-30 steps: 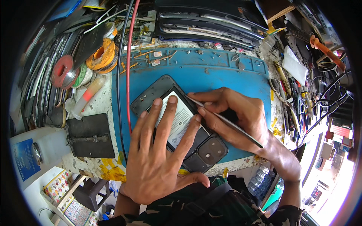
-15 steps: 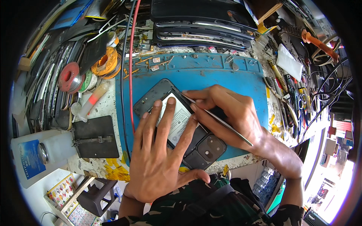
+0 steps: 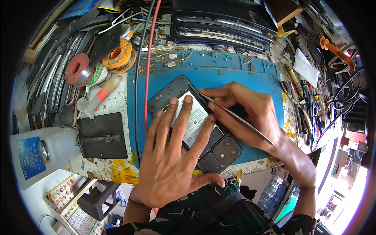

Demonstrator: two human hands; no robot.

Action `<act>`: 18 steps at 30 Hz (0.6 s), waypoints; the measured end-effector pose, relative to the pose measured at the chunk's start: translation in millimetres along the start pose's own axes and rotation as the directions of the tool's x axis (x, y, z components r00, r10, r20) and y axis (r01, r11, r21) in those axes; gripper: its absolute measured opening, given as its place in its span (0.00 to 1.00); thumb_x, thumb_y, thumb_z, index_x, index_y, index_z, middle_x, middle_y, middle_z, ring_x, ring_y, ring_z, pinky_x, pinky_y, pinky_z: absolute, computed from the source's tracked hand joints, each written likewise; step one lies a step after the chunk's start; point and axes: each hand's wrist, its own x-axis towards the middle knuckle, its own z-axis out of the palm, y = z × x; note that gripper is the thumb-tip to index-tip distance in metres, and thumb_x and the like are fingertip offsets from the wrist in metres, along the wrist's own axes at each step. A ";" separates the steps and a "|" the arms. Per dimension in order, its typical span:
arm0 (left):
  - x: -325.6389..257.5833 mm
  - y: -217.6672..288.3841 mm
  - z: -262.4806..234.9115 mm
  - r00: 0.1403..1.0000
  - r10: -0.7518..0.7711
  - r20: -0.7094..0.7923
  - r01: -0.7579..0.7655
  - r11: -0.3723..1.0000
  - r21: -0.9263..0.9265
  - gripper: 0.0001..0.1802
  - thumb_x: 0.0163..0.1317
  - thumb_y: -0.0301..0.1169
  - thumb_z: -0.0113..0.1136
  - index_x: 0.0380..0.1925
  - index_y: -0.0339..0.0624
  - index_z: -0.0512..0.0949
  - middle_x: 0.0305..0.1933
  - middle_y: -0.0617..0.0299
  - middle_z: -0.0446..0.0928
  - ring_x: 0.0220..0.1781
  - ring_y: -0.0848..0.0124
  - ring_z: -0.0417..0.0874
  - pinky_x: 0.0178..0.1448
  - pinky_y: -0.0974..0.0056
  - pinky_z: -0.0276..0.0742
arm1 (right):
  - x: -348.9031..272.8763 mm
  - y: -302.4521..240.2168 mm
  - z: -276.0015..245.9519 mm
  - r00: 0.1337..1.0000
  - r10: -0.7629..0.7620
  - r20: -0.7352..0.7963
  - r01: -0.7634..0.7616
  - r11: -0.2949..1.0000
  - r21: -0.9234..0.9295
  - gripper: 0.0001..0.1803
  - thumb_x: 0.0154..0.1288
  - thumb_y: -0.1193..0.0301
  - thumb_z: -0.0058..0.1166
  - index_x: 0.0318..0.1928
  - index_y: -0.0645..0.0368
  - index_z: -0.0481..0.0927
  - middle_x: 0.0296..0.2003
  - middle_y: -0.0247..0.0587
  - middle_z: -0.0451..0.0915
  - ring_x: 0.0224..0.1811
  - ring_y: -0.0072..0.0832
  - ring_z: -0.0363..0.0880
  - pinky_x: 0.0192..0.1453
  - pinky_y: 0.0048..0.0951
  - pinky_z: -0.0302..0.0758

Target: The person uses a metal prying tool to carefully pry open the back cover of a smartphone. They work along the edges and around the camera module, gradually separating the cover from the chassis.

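Note:
An opened dark phone [image 3: 164, 94] lies face down on the blue work mat [image 3: 235, 74], its white-labelled battery [image 3: 192, 119] exposed and its camera block [image 3: 226, 149] toward me. My left hand [image 3: 172, 156] presses flat on the phone, fingers spread over the battery. My right hand [image 3: 250, 113] grips thin metal tweezers [image 3: 239, 117], whose tip touches the battery's upper edge near the phone's frame.
Red and black cables [image 3: 147, 70] cross the mat's left edge. Solder and wire spools [image 3: 78, 68] and a black clamp plate [image 3: 100, 135] lie left, with a white bottle [image 3: 35, 152]. Stacked phone frames [image 3: 219, 19] sit behind. Tools crowd the right side [image 3: 309, 98].
The view has shifted slightly. My right hand has slid the tweezers' tip a little along the battery's top edge; my left hand stays pressed on the phone.

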 end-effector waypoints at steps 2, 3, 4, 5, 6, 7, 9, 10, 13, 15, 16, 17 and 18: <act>0.9 -0.1 0.4 1.000 0.006 -0.007 -0.006 1.000 0.013 0.63 0.49 0.86 0.47 0.76 0.54 0.69 0.80 0.38 0.57 0.79 0.35 0.59 0.78 0.32 0.57 | 1.7 3.5 1.1 0.999 0.043 0.009 -0.043 0.999 0.010 0.05 0.69 0.82 0.63 0.40 0.69 0.80 0.52 0.54 0.88 0.48 0.33 0.91 0.47 0.30 0.87; 0.7 -0.2 0.0 1.000 0.008 -0.007 -0.008 1.000 0.014 0.63 0.49 0.86 0.47 0.76 0.54 0.69 0.80 0.38 0.57 0.79 0.35 0.59 0.78 0.32 0.57 | 2.6 5.0 2.6 1.000 0.008 -0.023 -0.007 0.998 0.064 0.06 0.70 0.81 0.63 0.39 0.69 0.78 0.52 0.55 0.88 0.47 0.34 0.91 0.47 0.30 0.87; 0.3 -0.6 -0.6 1.000 0.004 0.000 -0.004 1.000 0.009 0.63 0.49 0.86 0.47 0.76 0.54 0.69 0.80 0.38 0.57 0.79 0.35 0.59 0.78 0.32 0.57 | 2.1 5.6 2.7 1.000 -0.005 -0.021 0.006 0.998 0.057 0.06 0.70 0.81 0.63 0.38 0.69 0.78 0.52 0.56 0.88 0.47 0.34 0.91 0.47 0.30 0.87; -0.1 -0.6 -0.9 1.000 0.003 0.010 -0.003 1.000 0.016 0.63 0.49 0.86 0.47 0.76 0.54 0.69 0.80 0.38 0.57 0.79 0.35 0.59 0.78 0.32 0.58 | 1.8 6.1 3.2 1.000 -0.022 -0.017 0.023 0.998 0.051 0.06 0.70 0.81 0.63 0.38 0.69 0.78 0.52 0.56 0.88 0.47 0.34 0.91 0.47 0.30 0.87; -0.6 -0.7 -1.3 1.000 0.000 0.014 0.000 1.000 0.015 0.63 0.49 0.86 0.47 0.76 0.54 0.69 0.80 0.38 0.57 0.79 0.34 0.59 0.78 0.32 0.58 | 1.4 6.5 3.3 0.993 -0.103 -0.048 0.106 0.993 0.046 0.07 0.70 0.81 0.63 0.38 0.69 0.77 0.52 0.56 0.88 0.47 0.34 0.91 0.47 0.30 0.87; -0.9 -0.8 -1.3 1.000 -0.003 0.016 0.003 1.000 0.014 0.63 0.49 0.86 0.47 0.76 0.55 0.69 0.80 0.37 0.57 0.79 0.34 0.59 0.78 0.32 0.58 | 0.8 6.5 3.4 0.996 -0.081 -0.032 0.082 0.996 0.033 0.06 0.69 0.81 0.63 0.39 0.70 0.79 0.52 0.55 0.88 0.47 0.34 0.91 0.47 0.30 0.87; -0.3 -0.4 -0.8 1.000 -0.004 0.018 0.004 1.000 -0.002 0.63 0.49 0.86 0.46 0.76 0.55 0.69 0.81 0.37 0.56 0.79 0.34 0.59 0.77 0.32 0.58 | 1.1 7.1 2.6 0.998 -0.057 -0.018 0.058 0.997 0.049 0.05 0.69 0.81 0.64 0.41 0.70 0.80 0.51 0.55 0.88 0.46 0.34 0.91 0.46 0.30 0.87; 0.4 -0.4 -0.7 1.000 0.002 0.016 -0.002 1.000 0.010 0.63 0.49 0.86 0.46 0.76 0.55 0.69 0.81 0.37 0.56 0.79 0.35 0.59 0.78 0.32 0.58 | 1.5 7.1 1.6 1.000 -0.027 -0.007 0.028 0.999 0.041 0.06 0.68 0.82 0.64 0.42 0.70 0.81 0.51 0.55 0.88 0.45 0.35 0.92 0.46 0.30 0.87; 0.7 -0.8 -2.2 1.000 0.002 0.027 -0.002 1.000 0.000 0.63 0.48 0.86 0.47 0.76 0.55 0.69 0.81 0.37 0.56 0.80 0.35 0.58 0.78 0.32 0.57 | 1.8 5.5 -1.6 0.995 -0.097 -0.004 0.097 0.995 0.000 0.07 0.68 0.82 0.64 0.44 0.70 0.82 0.50 0.54 0.88 0.43 0.33 0.91 0.45 0.29 0.86; 0.3 -0.2 -3.0 0.999 -0.010 0.031 0.010 1.000 0.010 0.63 0.48 0.86 0.47 0.76 0.55 0.69 0.81 0.37 0.56 0.80 0.35 0.58 0.78 0.32 0.57 | 2.1 3.8 -2.7 0.998 -0.060 0.019 0.060 0.998 0.003 0.09 0.67 0.82 0.65 0.48 0.69 0.84 0.50 0.53 0.89 0.42 0.32 0.91 0.45 0.29 0.86; 0.5 0.5 -3.0 0.999 -0.009 0.043 0.009 1.000 -0.001 0.63 0.48 0.86 0.48 0.76 0.55 0.69 0.81 0.37 0.56 0.80 0.35 0.58 0.78 0.32 0.57 | 2.1 3.3 -3.2 0.999 -0.047 0.015 0.047 0.999 0.003 0.11 0.67 0.82 0.65 0.49 0.68 0.84 0.49 0.53 0.89 0.41 0.32 0.91 0.45 0.29 0.86; 0.5 1.2 -3.3 0.999 -0.013 0.037 0.012 1.000 0.004 0.63 0.48 0.86 0.47 0.76 0.55 0.69 0.81 0.37 0.56 0.80 0.35 0.58 0.78 0.32 0.57 | 2.6 3.0 -3.5 0.999 -0.050 0.014 0.050 0.999 -0.009 0.09 0.67 0.82 0.65 0.46 0.68 0.84 0.49 0.54 0.89 0.41 0.32 0.91 0.44 0.29 0.86; 1.6 1.3 -2.5 0.999 -0.003 0.035 0.003 1.000 0.004 0.63 0.49 0.86 0.47 0.76 0.55 0.69 0.81 0.37 0.56 0.80 0.35 0.58 0.78 0.32 0.56 | 3.3 3.4 -3.6 0.998 -0.058 0.014 0.058 0.998 -0.023 0.07 0.67 0.82 0.65 0.44 0.68 0.83 0.50 0.54 0.88 0.41 0.33 0.90 0.44 0.29 0.86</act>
